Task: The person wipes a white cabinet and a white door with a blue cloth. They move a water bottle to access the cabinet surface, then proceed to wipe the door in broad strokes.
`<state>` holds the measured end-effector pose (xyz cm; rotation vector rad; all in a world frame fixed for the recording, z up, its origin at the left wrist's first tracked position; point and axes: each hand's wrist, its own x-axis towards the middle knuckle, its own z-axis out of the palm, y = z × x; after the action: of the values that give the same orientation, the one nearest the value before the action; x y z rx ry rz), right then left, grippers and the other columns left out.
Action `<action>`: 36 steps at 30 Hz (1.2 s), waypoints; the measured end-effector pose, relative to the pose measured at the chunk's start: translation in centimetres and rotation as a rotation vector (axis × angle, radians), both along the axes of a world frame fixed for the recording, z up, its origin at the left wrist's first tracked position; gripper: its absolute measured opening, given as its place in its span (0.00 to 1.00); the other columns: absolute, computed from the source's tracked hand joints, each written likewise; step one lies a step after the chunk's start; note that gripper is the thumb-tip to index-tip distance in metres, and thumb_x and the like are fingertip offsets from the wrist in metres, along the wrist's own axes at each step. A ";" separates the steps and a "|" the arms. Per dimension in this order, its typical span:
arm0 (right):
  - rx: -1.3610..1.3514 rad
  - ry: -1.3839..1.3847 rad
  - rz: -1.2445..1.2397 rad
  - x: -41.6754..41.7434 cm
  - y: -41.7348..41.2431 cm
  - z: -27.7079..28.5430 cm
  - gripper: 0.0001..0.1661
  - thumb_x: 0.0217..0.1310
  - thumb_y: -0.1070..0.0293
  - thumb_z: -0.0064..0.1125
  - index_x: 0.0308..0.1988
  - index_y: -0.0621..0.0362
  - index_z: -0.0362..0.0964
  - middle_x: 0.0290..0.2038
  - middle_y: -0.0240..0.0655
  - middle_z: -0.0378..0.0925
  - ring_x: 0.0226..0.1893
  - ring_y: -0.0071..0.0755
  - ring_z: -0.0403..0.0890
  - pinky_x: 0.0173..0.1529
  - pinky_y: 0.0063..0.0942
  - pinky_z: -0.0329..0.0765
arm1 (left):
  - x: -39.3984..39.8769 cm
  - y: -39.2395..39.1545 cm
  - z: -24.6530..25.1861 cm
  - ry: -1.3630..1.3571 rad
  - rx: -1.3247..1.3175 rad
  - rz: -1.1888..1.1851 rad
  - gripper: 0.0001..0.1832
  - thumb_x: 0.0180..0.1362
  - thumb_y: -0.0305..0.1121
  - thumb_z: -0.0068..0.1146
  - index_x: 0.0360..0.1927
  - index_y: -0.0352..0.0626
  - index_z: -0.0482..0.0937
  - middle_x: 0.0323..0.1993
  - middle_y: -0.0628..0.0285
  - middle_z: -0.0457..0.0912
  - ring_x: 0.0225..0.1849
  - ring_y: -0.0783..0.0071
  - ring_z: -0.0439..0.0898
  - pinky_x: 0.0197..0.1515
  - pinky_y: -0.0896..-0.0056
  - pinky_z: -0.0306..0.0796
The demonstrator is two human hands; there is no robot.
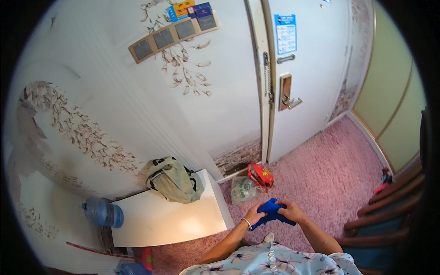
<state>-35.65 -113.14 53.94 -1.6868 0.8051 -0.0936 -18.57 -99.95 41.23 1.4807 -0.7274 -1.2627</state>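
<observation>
A piece of blue cloth is bunched between my two hands in front of my body. My left hand, with a bracelet on its wrist, grips the cloth's left side. At the right side, my right hand holds the same cloth with thumb and fingers. Some of the fabric hangs below the hands; its full shape is hidden by the folds. Just beyond my hands, a clear plastic bag and a red bag with yellow marks lie on the pink carpet.
A white low cabinet at left bears a grey-green backpack and a large blue water bottle. Ahead stands a white door with a metal handle. Brown wooden chair slats curve along the right.
</observation>
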 end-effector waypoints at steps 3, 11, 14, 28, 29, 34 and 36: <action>-0.123 -0.119 0.132 4.5 -3.5 1.6 0.24 0.49 0.70 0.58 0.49 0.60 0.75 0.40 0.41 0.79 0.40 0.36 0.80 0.47 0.31 0.77 | 3.7 -1.7 5.0 -0.268 -0.040 0.125 0.28 0.48 0.30 0.61 0.57 0.48 0.72 0.43 0.55 0.82 0.43 0.66 0.82 0.48 0.67 0.75; -0.625 -0.574 0.308 19.5 -11.2 8.1 0.23 0.45 0.75 0.59 0.47 0.56 0.73 0.44 0.47 0.74 0.42 0.52 0.77 0.48 0.40 0.75 | 17.0 -8.0 17.8 -0.924 -0.331 0.453 0.30 0.41 0.22 0.63 0.54 0.44 0.75 0.50 0.52 0.79 0.52 0.52 0.78 0.56 0.61 0.71; -0.885 -0.668 0.249 24.5 -15.3 16.0 0.24 0.43 0.77 0.59 0.46 0.53 0.73 0.45 0.45 0.73 0.43 0.52 0.75 0.47 0.41 0.74 | 21.7 -13.2 25.1 -1.203 -0.535 0.548 0.32 0.38 0.20 0.63 0.53 0.45 0.75 0.49 0.56 0.79 0.51 0.54 0.77 0.54 0.59 0.68; -1.519 -0.725 -0.288 45.9 -26.5 22.7 0.44 0.39 0.67 0.67 0.61 0.51 0.64 0.69 0.54 0.48 0.69 0.58 0.51 0.64 0.54 0.50 | 39.9 -26.4 37.3 -2.110 -0.359 0.551 0.40 0.45 0.33 0.67 0.65 0.65 0.66 0.73 0.51 0.51 0.73 0.50 0.50 0.64 0.28 0.48; -1.512 -0.717 -0.300 46.9 -25.5 22.3 0.46 0.39 0.65 0.68 0.62 0.51 0.63 0.70 0.55 0.46 0.70 0.59 0.48 0.66 0.55 0.47 | 40.7 -25.4 37.1 -2.119 -0.337 0.544 0.41 0.44 0.33 0.67 0.65 0.66 0.66 0.73 0.51 0.51 0.73 0.49 0.50 0.63 0.27 0.48; -1.483 -0.903 0.019 51.7 -18.1 24.8 0.39 0.41 0.66 0.66 0.57 0.49 0.66 0.67 0.47 0.55 0.68 0.49 0.56 0.64 0.54 0.50 | 45.0 -15.9 35.2 -2.116 -0.182 0.859 0.44 0.44 0.35 0.67 0.67 0.58 0.60 0.72 0.46 0.49 0.73 0.45 0.46 0.64 0.26 0.42; -1.558 -0.974 0.167 53.7 -16.0 24.6 0.37 0.43 0.67 0.63 0.58 0.48 0.67 0.67 0.45 0.58 0.67 0.48 0.59 0.64 0.53 0.52 | 47.1 -13.8 31.8 -2.032 -0.224 1.097 0.35 0.57 0.42 0.57 0.67 0.50 0.61 0.73 0.45 0.48 0.73 0.42 0.45 0.67 0.33 0.42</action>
<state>18.01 -129.19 78.54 -2.6259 -0.3729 -1.6144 28.53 -113.75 73.03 2.0559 -0.8425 1.4512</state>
